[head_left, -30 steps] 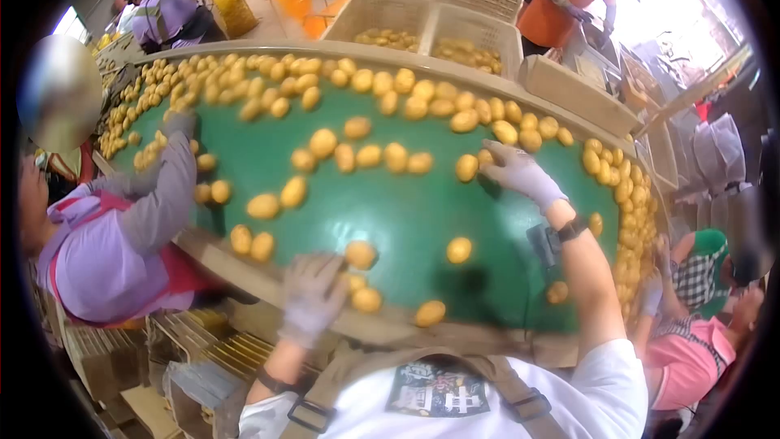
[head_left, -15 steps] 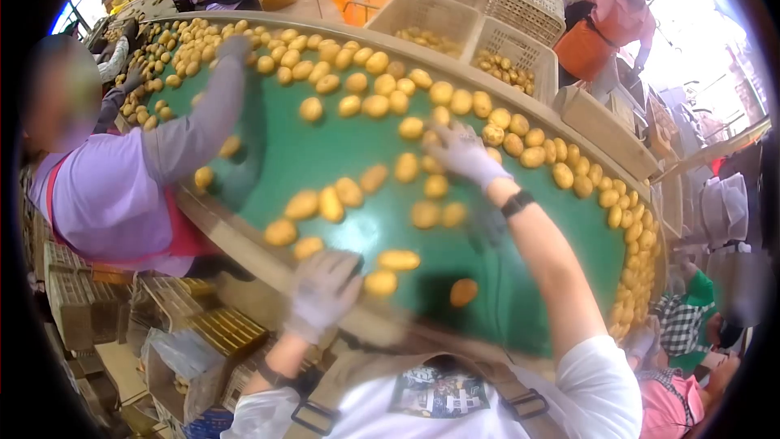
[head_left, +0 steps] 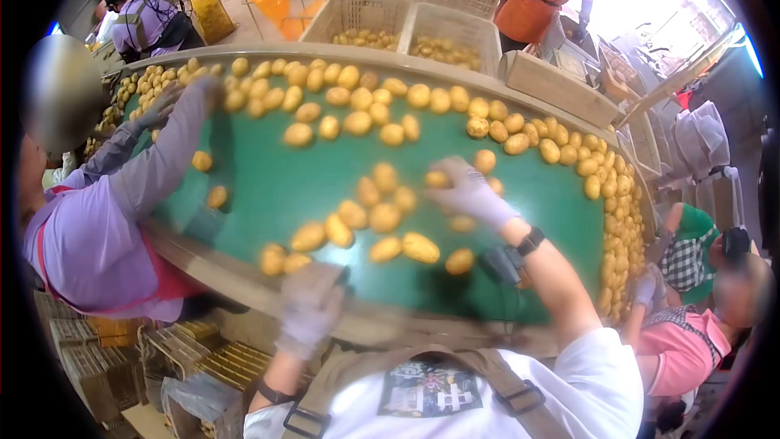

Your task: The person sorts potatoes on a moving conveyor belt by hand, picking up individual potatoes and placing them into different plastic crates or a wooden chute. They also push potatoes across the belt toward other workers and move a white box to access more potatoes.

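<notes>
Several yellow potatoes lie on the green belt table (head_left: 244, 236). My right hand (head_left: 475, 195), in a pale glove, reaches over the belt with its fingers closed around a potato (head_left: 437, 179). Close to its left, a loose group of potatoes (head_left: 384, 217) spreads over the middle. My left hand (head_left: 311, 309), gloved too, is at the near edge beside a potato (head_left: 296, 262); motion smears its fingers. An oblong potato (head_left: 421, 248) and a rounder potato (head_left: 460, 261) lie between my two hands.
Potatoes (head_left: 439, 100) line the far rim and pile up at the right end (head_left: 617, 236). A co-worker in purple (head_left: 106, 219) reaches over the belt at left. Crates of potatoes (head_left: 366, 20) stand beyond the far rim. A grey box-shaped object (head_left: 504, 264) sits beneath my right forearm.
My right hand has come nearer from the far potatoes. The middle potatoes are now gathered closer together. My left hand stays near the edge, and the camera view has shifted.
</notes>
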Motion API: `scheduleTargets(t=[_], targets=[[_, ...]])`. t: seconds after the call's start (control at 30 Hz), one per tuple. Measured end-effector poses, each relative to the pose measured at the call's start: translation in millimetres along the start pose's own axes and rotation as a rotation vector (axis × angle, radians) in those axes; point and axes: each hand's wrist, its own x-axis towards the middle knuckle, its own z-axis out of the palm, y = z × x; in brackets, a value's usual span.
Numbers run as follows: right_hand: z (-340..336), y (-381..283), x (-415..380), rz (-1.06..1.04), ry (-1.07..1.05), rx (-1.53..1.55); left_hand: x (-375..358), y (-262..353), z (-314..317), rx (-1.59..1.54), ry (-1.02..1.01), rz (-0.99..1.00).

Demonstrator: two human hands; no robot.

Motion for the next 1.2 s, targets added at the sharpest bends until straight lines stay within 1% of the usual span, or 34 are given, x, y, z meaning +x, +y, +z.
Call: scheduleTargets(t=[0.03, 0.1, 0.13, 0.23, 0.27, 0.3, 0.33, 0.37, 0.4, 0.43, 0.5, 0.53, 0.57, 0.63, 0.67, 0.7, 0.73, 0.77, 0.83, 0.87, 0.93, 0.97, 1.0, 1.03, 1.07, 1.1, 1.13, 1.17, 1.2], targets=[[-3, 0, 0, -0.009, 0.049, -0.004, 2, 4, 4, -0.019, -0.001, 0.06], [-16, -4, 4, -0.019, 0.153, -0.012, 4, 9, 18, -0.004, -0.163, 0.186], [-23, -7, 7, 0.007, 0.193, 0.033, 5, 9, 23, 0.004, -0.246, 0.252], [-43, -15, 25, 0.054, 0.342, 0.107, 11, -6, 22, 0.005, -0.208, 0.24], [-46, -7, 31, 0.053, 0.41, 0.091, 12, -13, 6, 0.258, -0.284, 0.124], [-49, -1, 33, 0.05, 0.475, 0.075, 15, -32, -5, 0.346, -0.248, 0.007], [-54, 0, 30, -0.032, 0.569, 0.015, 19, -51, -17, 0.434, -0.212, -0.114], [-53, 15, 27, -0.122, 0.571, 0.012, 23, -59, -35, 0.512, -0.273, -0.357], [-55, 11, 21, -0.212, 0.578, 0.009, 18, -71, -49, 0.8, -0.069, -0.224], [-49, 4, 13, -0.143, 0.407, 0.178, 21, -76, -46, 0.521, 0.014, -0.245], [-54, -61, -6, 0.076, 0.106, 0.477, 40, -54, -43, -0.044, 0.166, -0.288], [-49, -82, -12, -0.045, -0.076, 0.481, 46, -25, -30, -0.762, 0.204, -0.477], [-44, -98, -4, -0.058, -0.109, 0.404, 52, 0, -16, -1.482, 0.233, -0.638], [-53, -112, 34, -0.09, -0.172, 0.239, 43, 2, 10, -1.268, 0.002, -0.634], [-41, -70, 74, -0.301, 0.047, 0.021, 33, -2, 21, -1.15, -0.038, -0.552], [-42, -43, 108, -0.253, 0.118, -0.101, 23, -6, 32, -1.031, -0.067, -0.472], [-43, -17, 142, -0.197, 0.183, -0.22, 7, -10, 40, -0.9, -0.027, -0.32], [-50, -8, 159, 0.111, 0.094, -0.236, 2, -8, 36, -0.96, -0.014, -0.334], [-40, 30, 167, 0.136, 0.12, -0.364, -8, -6, 29, -1.08, 0.013, -0.362], [-38, 38, 167, 0.146, 0.137, -0.43, -15, -5, 25, -1.405, 0.043, -0.585], [-40, 55, 163, 0.096, 0.042, -0.201, -20, -1, 25, -1.535, 0.095, -0.726], [-45, 58, 154, 0.071, -0.006, -0.095, -17, 11, 23, -1.347, 0.114, -0.64], [-54, 34, 135, 0.153, 0.011, 0.018, -13, 12, 27, -1.217, 0.087, -0.536], [-51, 46, 139, 0.088, 0.043, -0.096, -9, 14, 31, -1.086, 0.074, -0.436], [-48, 60, 143, 0.026, 0.082, -0.212, -8, 4, 34, -1.008, 0.016, -0.321], [-31, 100, 163, 0.03, 0.078, -0.378, 0, 5, 36, -1.026, -0.012, -0.27], [-41, 70, 141, 0.127, 0.111, -0.267, 9, 5, 38, -1.046, -0.04, -0.219], [-49, 59, 129, 0.165, 0.075, -0.149, 17, 5, 40, -1.066, -0.068, -0.169], [-46, 66, 120, 0.13, 0.072, 0.043, 20, 9, 39, -1.254, -0.081, -0.292]])
